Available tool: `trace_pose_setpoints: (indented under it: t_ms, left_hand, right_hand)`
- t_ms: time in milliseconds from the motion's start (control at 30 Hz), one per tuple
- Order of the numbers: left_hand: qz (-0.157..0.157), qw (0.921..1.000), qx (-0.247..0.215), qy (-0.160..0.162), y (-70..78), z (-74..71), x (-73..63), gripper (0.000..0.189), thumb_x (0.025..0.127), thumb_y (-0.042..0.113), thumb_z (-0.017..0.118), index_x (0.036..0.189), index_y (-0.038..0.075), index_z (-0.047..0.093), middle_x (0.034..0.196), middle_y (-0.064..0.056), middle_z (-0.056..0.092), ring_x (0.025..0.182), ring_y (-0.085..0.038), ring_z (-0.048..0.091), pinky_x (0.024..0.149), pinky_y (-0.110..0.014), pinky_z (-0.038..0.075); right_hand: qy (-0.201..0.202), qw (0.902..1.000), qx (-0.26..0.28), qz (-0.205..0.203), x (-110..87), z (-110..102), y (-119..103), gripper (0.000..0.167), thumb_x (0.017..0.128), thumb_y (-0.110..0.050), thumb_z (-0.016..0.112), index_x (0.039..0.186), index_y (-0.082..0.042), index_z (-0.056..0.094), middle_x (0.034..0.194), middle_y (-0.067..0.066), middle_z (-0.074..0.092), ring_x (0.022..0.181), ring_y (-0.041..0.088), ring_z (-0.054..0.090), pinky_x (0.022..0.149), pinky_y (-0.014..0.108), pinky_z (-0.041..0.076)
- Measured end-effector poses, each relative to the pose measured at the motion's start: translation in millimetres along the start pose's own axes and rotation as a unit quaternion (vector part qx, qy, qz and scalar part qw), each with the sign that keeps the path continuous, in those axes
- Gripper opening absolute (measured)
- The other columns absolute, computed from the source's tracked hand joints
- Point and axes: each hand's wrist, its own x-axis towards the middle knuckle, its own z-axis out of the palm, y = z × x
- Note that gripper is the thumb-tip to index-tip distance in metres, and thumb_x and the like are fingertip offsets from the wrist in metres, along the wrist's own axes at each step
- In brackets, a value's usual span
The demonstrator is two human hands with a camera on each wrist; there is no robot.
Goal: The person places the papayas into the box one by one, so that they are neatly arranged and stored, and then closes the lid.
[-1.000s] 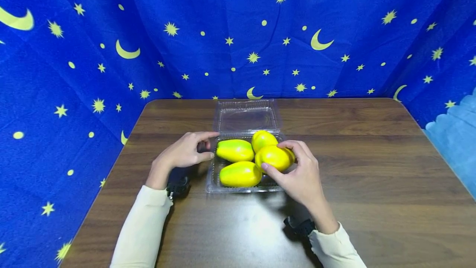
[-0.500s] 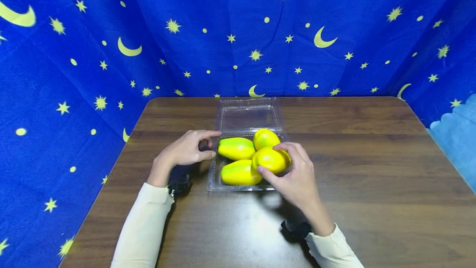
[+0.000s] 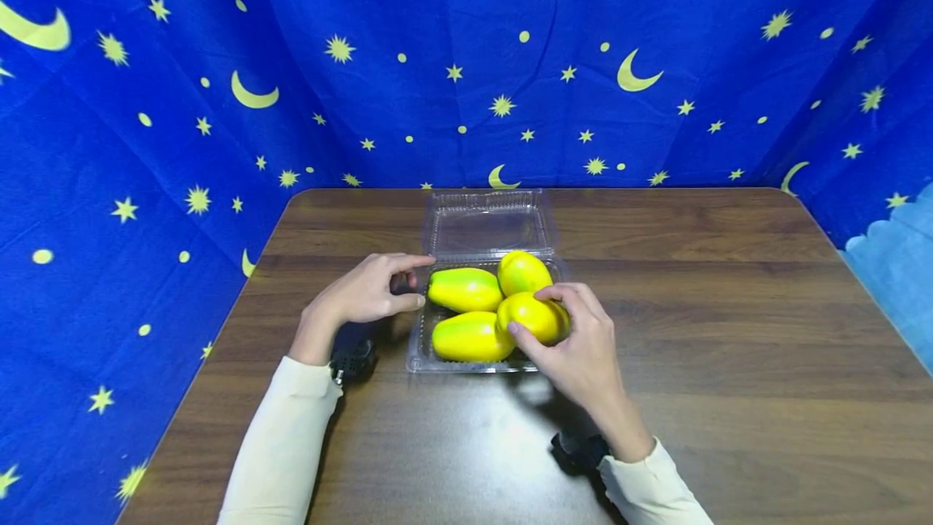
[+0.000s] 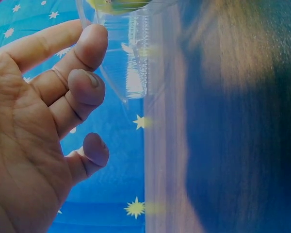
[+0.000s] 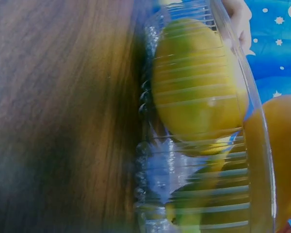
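In the head view, right of centre, we are seeing a person's right hand (image 3: 583,351) holding a glossy, yellow, oval fruit (image 3: 530,317) in its grip, the thumb pressing the near side and the fingers curving over the far side. This fruit is lying over the right part of an open, shallow, clear plastic container (image 3: 455,367) at the centre of the frame; we are not able to tell whether it is touching the container's floor. Inside the container we are counting three more: a yellow-green elongated fruit (image 3: 464,290) at the upper left, a yellow elongated fruit (image 3: 472,337) at the lower left and a plump yellow fruit (image 3: 524,272) at the upper right. The hinged clear lid (image 3: 490,231) is lying back toward the top of the frame. At the container's left edge we are observing the left hand (image 3: 364,290), its grip standing wide between thumb and index finger, both tips reaching the edge. Everything is resting on a brown wood-grain desk (image 3: 729,306), and a blue cloth with yellow moons and stars (image 3: 401,23) is hanging behind.
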Motion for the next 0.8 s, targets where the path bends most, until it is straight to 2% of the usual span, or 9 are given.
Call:
trace_pose_setpoints:
  t_ms: [133,367,533,800]
  left_hand:
    - [-0.001,1.0000,0.002,0.000,0.8,0.0,0.1,0.061,0.090,0.033,0.071,0.147,0.022,0.052,0.099,0.003,0.062,0.082,-0.016,0.053,0.073,-0.034,0.046]
    - [0.005,1.0000,0.008,0.001,1.3,0.2,0.8,0.062,0.090,0.034,0.071,0.147,0.020,0.052,0.099,0.003,0.063,0.082,-0.016,0.054,0.072,-0.033,0.046]
    - [0.005,1.0000,0.007,0.000,1.3,-0.7,1.5,0.062,0.091,0.033,0.071,0.147,0.019,0.052,0.099,0.002,0.063,0.080,-0.016,0.053,0.071,-0.033,0.046]
    - [0.000,1.0000,0.002,-0.002,1.4,-0.6,0.2,0.062,0.091,0.033,0.071,0.148,0.020,0.051,0.100,0.002,0.062,0.082,-0.016,0.053,0.071,-0.033,0.046]
  right_hand:
    - [-0.001,1.0000,0.001,0.000,-2.3,0.7,1.4,0.047,0.067,-0.031,0.090,0.100,-0.007,0.068,0.104,0.008,0.067,0.095,0.024,0.066,0.078,0.043,0.055]
    - [0.017,0.9992,-0.001,-0.037,-5.3,1.0,2.4,0.040,0.067,-0.025,0.090,0.094,-0.006,0.069,0.096,0.008,0.066,0.085,0.022,0.065,0.069,0.040,0.056]
    - [0.009,0.9993,-0.003,-0.036,-5.3,2.1,2.1,0.040,0.066,-0.026,0.091,0.094,-0.007,0.068,0.096,0.006,0.065,0.084,0.017,0.062,0.069,0.037,0.054]
    - [0.008,0.9993,-0.002,-0.036,-6.3,3.9,2.1,0.040,0.066,-0.024,0.091,0.094,-0.007,0.068,0.097,0.007,0.065,0.085,0.018,0.063,0.071,0.038,0.055]
